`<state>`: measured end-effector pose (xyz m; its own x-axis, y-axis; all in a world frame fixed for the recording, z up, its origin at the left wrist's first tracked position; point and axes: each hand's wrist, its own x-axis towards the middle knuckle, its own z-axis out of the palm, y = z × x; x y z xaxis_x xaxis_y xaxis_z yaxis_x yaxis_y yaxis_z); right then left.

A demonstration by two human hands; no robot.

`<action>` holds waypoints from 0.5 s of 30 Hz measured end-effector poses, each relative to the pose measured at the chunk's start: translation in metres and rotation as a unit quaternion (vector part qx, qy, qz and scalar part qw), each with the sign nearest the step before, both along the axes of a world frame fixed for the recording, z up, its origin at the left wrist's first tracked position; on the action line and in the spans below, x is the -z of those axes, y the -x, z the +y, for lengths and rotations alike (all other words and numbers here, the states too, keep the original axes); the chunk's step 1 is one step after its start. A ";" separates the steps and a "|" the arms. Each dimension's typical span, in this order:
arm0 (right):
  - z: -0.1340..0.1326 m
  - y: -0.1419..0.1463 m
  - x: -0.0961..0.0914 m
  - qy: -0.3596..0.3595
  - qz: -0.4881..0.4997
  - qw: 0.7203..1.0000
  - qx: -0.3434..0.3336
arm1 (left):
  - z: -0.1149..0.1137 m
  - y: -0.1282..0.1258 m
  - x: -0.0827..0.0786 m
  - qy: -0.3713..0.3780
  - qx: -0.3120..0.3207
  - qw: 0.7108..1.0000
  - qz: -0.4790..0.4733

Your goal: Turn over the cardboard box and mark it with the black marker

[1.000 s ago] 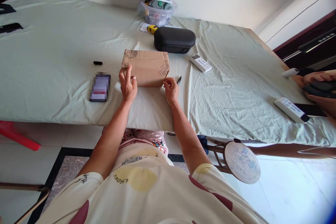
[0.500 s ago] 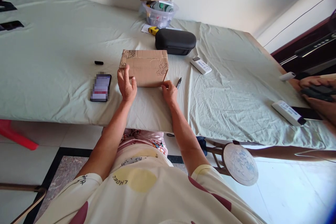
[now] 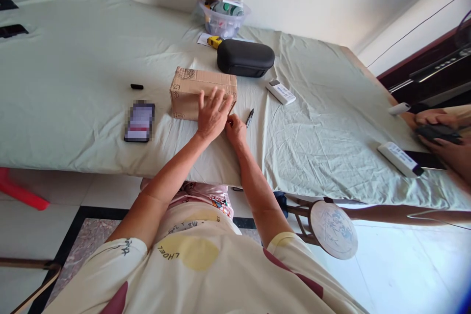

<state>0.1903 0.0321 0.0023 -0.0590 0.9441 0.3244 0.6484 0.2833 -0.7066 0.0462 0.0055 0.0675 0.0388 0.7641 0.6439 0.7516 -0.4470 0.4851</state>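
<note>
A brown cardboard box with dark scribbles stands on the cloth-covered table in front of me. My left hand lies across the front and top of its right half, fingers spread and touching the cardboard. At the box's lower right corner, my right hand is closed, its fingertips pinched against the corner; the hand itself partly hides what they grip. Just to the right of that hand lies a black pen.
A phone and a small black piece lie left. Behind the box are a black case, a yellow tape measure and a plastic basket. White devices lie right, near another person's hands. A stool stands below.
My left hand has left the box's left side and moved right onto its right half. The box has turned slightly, while my right hand stays at its corner.
</note>
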 end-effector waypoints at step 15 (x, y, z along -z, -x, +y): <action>-0.001 0.001 -0.004 0.017 0.008 1.000 -0.004 | 0.021 -0.011 -0.011 -0.003 0.019 0.997 0.079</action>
